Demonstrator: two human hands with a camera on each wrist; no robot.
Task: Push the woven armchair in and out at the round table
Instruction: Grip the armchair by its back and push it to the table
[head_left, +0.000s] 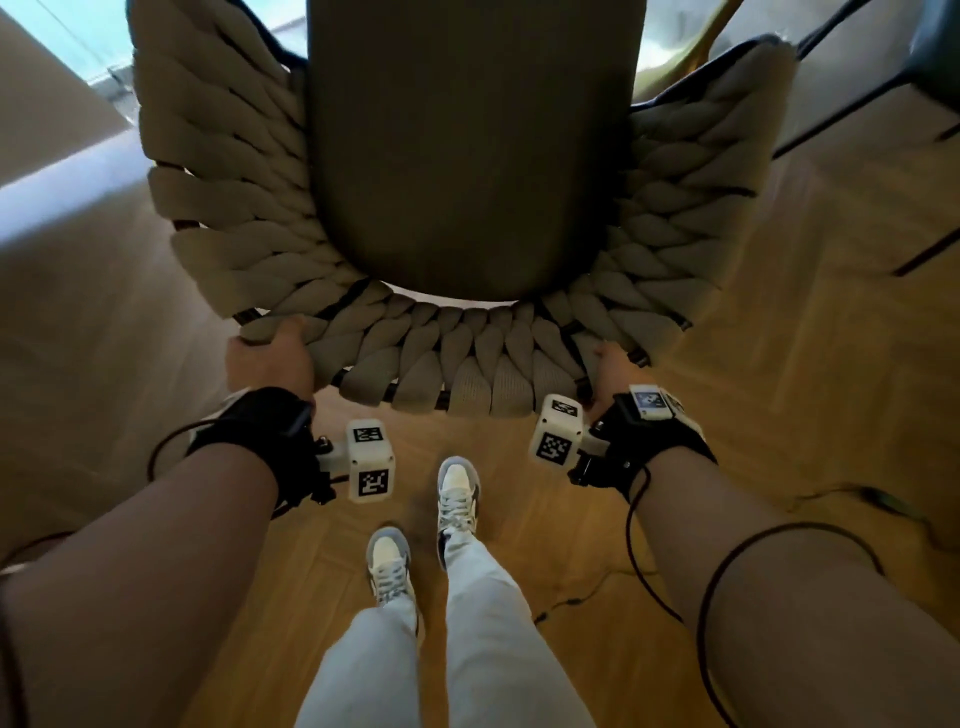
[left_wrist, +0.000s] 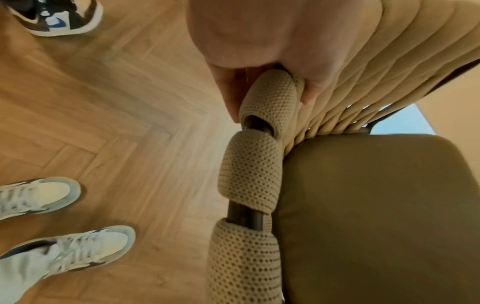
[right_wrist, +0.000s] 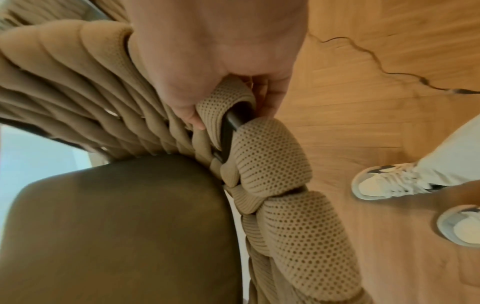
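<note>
The woven armchair (head_left: 467, 358) stands on the herringbone wood floor (head_left: 779, 395) directly in front of the person, its curved backrest nearest them and its open front facing away, toward the far side of the scene; its long axis, traced by the olive-brown seat cushion (head_left: 467, 156), runs from near to far, roughly down the middle of the head view; the thick beige woven bands fan out left and right from the cushion and wrap over a dark metal frame tube (right_wrist: 233, 121) along the top rail.

The left hand (head_left: 272, 358) grips the near-left part of the backrest rim; in the left wrist view its fingers (left_wrist: 228, 94) and thumb curl round one woven band (left_wrist: 270, 102) on the rail; the right hand (head_left: 613, 371) grips the near-right part of the rim, fingers (right_wrist: 270, 96) wrapped over band and tube, thumb on the inner side; so the chair lies just beyond both hands, its back arc spanning the gap between them.

Both wrists carry black straps with white marker cubes (head_left: 369, 460); thin black cables (head_left: 639, 551) trail down the forearms and across the floor at right; the person's two pale sneakers (head_left: 457, 491) stand near the chair back, between the arms; dark legs of other furniture (head_left: 852, 104) show at far right; a third, dark and blue shoe (left_wrist: 54, 16) appears at the edge of the left wrist view.
</note>
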